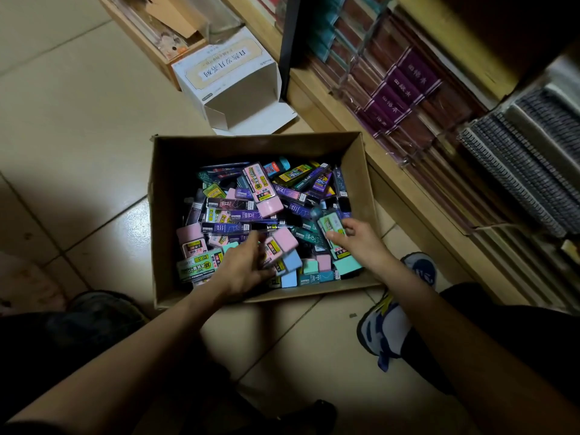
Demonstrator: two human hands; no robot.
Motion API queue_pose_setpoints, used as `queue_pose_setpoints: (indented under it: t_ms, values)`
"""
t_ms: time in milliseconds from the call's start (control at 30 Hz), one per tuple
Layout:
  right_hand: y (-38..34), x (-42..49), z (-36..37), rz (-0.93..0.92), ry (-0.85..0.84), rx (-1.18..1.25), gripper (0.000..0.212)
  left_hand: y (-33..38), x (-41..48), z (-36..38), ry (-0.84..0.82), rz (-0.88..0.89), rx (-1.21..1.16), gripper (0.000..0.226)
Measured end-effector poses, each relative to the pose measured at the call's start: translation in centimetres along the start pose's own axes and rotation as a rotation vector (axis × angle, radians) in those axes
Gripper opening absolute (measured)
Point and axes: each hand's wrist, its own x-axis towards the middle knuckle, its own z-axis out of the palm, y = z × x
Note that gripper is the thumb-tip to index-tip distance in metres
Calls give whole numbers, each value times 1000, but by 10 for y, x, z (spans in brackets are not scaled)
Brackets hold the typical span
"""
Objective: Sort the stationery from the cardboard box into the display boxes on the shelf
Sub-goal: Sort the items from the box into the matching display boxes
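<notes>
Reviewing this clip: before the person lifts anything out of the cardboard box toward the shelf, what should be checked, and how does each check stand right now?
1. Right hand has a grip on the mint-green case: ok, thumb and fingers pinch it.
2. Left hand has a grip on the pink case: cannot tell, the hand is blurred.
3. Cardboard box is open and within reach: ok, both hands are inside it.
4. A matching display box on the shelf is picked out: cannot tell, none for these cases is clearly visible.
5. Only one kind of case in the left hand: cannot tell, a blue case lies against the pink one.
</notes>
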Motion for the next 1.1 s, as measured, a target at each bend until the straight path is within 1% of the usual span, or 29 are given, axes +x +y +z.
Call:
queue_pose_setpoints:
  t_ms: [33, 100, 167, 267, 333, 400, 467, 567, 667, 733, 833, 933, 1033, 1067, 1100]
  values:
    - [-3, -2, 1, 34, 6, 123, 28, 0, 1, 0, 38, -50, -140, 57]
    - [-11, -7, 9, 112, -27, 367, 21, 3, 3, -2, 117, -149, -393, 47]
    - [-17, -12, 23, 156, -47, 504, 11, 3, 6, -4, 145, -234, -632, 38]
    - [-25, -16, 46, 198, -12, 632, 5, 5, 2, -7, 97, -291, -882, 29]
    - [-28, -18, 57, 235, 14, 732, 6, 9, -1, -9, 32, -278, -973, 26]
    - [-32, -20, 62, 268, 28, 814, 7, 16, -3, -11, 4, -255, -1062, 21]
    - [-36, -23, 63, 284, 45, 886, 8, 25, -4, -12, 2, -238, -1097, 22]
    - [-44, -28, 57, 287, 61, 909, 12, 39, -6, -17, 85, -226, -1029, 22]
    - [-55, -38, 49, 272, 45, 857, 29, 53, -7, -26, 177, -185, -992, 22]
    - [-65, -47, 43, 250, 32, 831, 35, 64, -8, -33, 216, -150, -983, 25]
    - [-84, -61, 34, 179, -5, 893, 31, 83, -14, -43, 236, -104, -968, 32]
    - [-108, -75, 25, 82, 10, 971, 28, 107, -23, -51, 201, -48, -995, 27]
    - [-133, -92, 15, -3, 40, 988, 27, 134, -34, -61, 212, -6, -1057, 19]
    - [-141, -98, 11, -22, 50, 981, 25, 143, -38, -65, 209, -2, -1081, 19]
    - [-148, -104, 7, -40, 61, 968, 24, 152, -42, -69, 192, 7, -1099, 26]
